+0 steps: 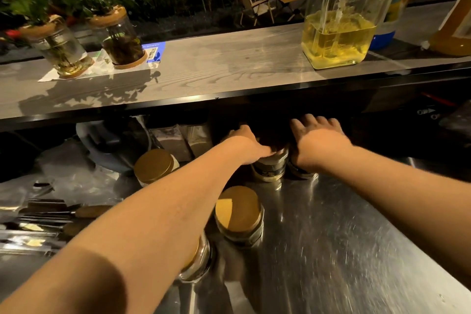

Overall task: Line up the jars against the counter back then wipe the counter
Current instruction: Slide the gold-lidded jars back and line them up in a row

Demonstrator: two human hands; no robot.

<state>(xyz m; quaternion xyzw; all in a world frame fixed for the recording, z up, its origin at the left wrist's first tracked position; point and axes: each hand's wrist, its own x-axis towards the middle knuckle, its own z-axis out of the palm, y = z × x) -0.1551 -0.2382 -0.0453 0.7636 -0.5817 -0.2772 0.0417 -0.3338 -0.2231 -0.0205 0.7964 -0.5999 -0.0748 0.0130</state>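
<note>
Steel counter (331,237) runs back under a wooden shelf (204,71). Four gold-lidded jars stand upright. Left hand (244,145) curls over the rear jar (270,168); right hand (318,140), fingers spread, covers another jar (300,172). Third jar (239,214) stands mid-counter, fourth (155,166) left. Right counter is bare.

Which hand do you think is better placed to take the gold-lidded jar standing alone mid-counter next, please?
Probably the left. The left hand and its forearm pass right beside that gold-lidded jar, so a short pull back reaches it. The right hand rests on a jar farther right and would have to cross over.
</note>
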